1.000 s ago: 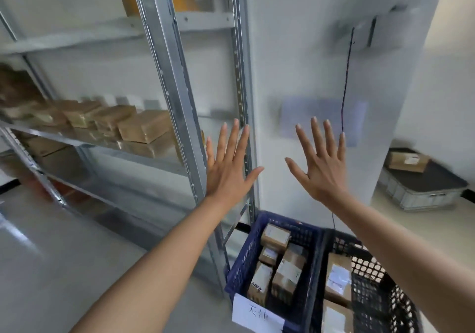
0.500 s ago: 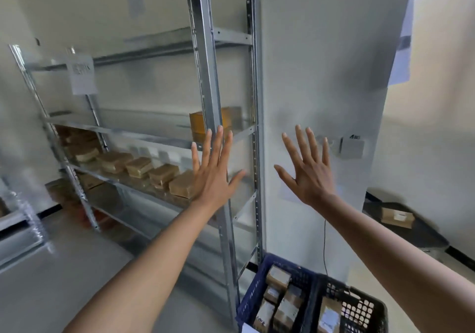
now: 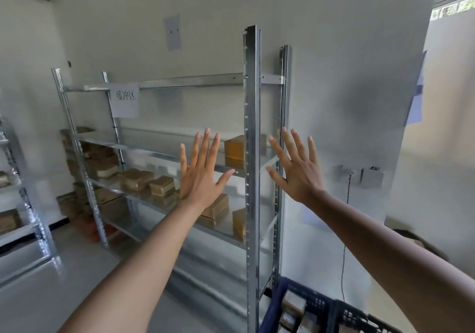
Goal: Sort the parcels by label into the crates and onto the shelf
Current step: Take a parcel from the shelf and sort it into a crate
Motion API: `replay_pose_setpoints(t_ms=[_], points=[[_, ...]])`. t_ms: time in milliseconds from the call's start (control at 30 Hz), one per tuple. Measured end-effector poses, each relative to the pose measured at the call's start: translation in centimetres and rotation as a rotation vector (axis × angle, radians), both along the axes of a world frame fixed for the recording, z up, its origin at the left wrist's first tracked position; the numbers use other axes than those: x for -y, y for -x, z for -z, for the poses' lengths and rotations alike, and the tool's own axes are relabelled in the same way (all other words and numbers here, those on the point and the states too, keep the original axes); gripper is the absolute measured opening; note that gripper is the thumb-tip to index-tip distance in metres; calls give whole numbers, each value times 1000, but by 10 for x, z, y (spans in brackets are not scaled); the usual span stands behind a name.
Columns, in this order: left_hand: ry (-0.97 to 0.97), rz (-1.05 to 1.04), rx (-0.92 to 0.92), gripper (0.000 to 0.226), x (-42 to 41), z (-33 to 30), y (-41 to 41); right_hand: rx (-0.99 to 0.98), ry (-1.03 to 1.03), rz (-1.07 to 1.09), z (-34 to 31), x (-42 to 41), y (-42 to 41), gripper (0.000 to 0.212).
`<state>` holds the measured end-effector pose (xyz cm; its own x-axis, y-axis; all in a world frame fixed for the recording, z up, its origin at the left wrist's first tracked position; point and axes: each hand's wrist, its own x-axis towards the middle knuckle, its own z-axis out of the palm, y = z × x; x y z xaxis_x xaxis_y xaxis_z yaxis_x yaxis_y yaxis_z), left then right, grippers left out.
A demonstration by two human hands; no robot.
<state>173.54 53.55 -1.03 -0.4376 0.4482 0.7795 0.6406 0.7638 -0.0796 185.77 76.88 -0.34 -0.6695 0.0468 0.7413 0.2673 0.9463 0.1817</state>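
Ahead, I hold my left hand (image 3: 199,178) and right hand (image 3: 299,170) raised with fingers spread, grasping nothing, before a metal shelf (image 3: 250,152) against a pale wall. Brown parcels (image 3: 162,185) lie along its middle tiers, one orange box (image 3: 234,148) higher up. A paper sign (image 3: 126,100) hangs far left. Near right, a blue crate (image 3: 295,304) holds more parcels above grey floor (image 3: 64,276).

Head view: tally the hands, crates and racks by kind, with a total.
Hands: 2, left hand and right hand
Crates: 2, blue crate and black crate
Racks: 2, main rack and left rack
Total: 6
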Motion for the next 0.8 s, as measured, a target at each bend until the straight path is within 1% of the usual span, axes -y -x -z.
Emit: replay_pose_setpoints(t_ms=[200, 367, 500, 800], points=[[28, 5, 11, 85, 54, -4, 55, 12, -32, 44, -21, 65, 63, 70], [4, 42, 38, 84, 72, -10, 92, -16, -23, 30, -27, 102, 99, 67], [-35, 56, 57, 83, 83, -10, 122, -21, -9, 41, -29, 113, 122, 67], [-20, 62, 75, 80, 87, -9, 191, -8, 32, 47, -19, 110, 193, 65]])
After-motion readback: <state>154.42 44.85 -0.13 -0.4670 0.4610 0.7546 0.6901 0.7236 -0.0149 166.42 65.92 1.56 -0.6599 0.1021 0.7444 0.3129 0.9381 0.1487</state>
